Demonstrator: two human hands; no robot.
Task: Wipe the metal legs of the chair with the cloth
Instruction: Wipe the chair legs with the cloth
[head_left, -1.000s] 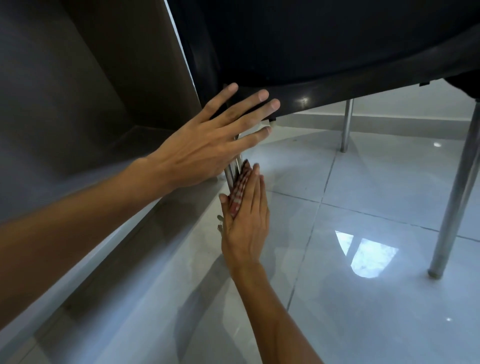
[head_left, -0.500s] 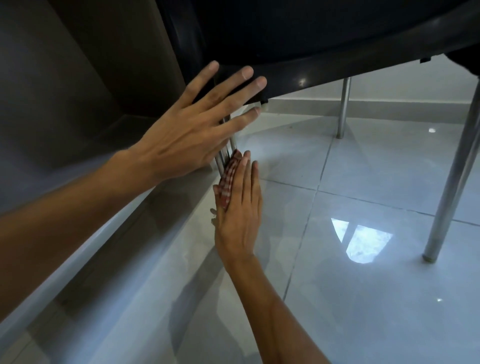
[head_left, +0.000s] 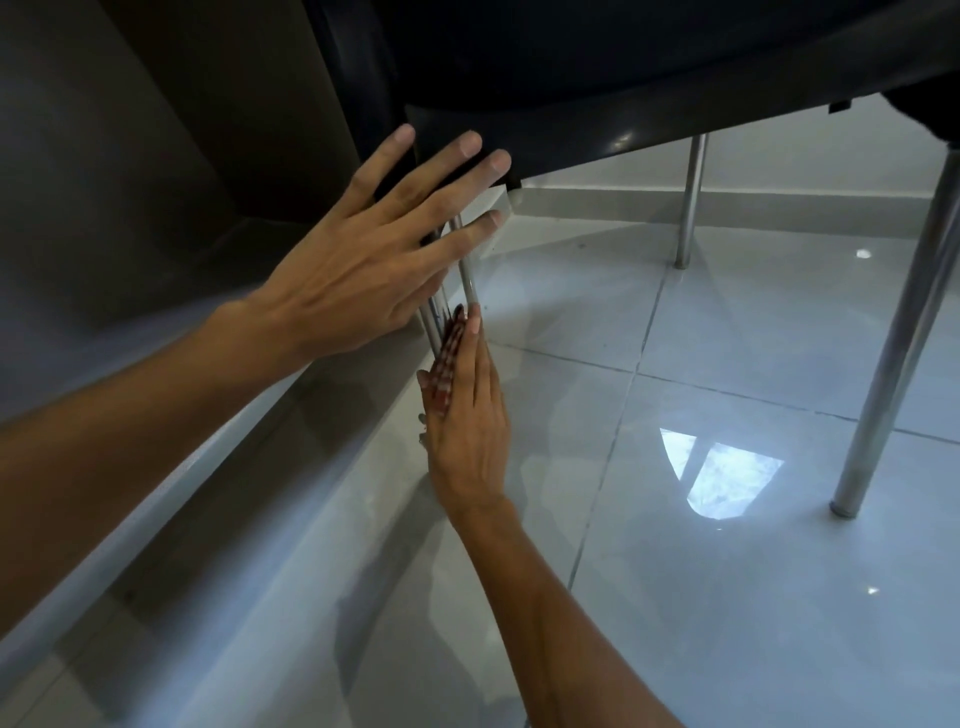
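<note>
Lying against the shiny leg (head_left: 469, 283) is red-checked cloth (head_left: 447, 364).

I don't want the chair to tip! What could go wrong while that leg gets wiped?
The cloth is only pressed flat against the thin leg by the right hand, so it might slip off and fall. The left hand lies flat on the chair without gripping, and the floor looks shiny, so the chair could slide if pushed hard.

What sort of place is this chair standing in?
Most likely an indoor room, a home or office: glossy pale floor tiles, a skirting board along the far wall, and a dark chair on metal legs.
</note>
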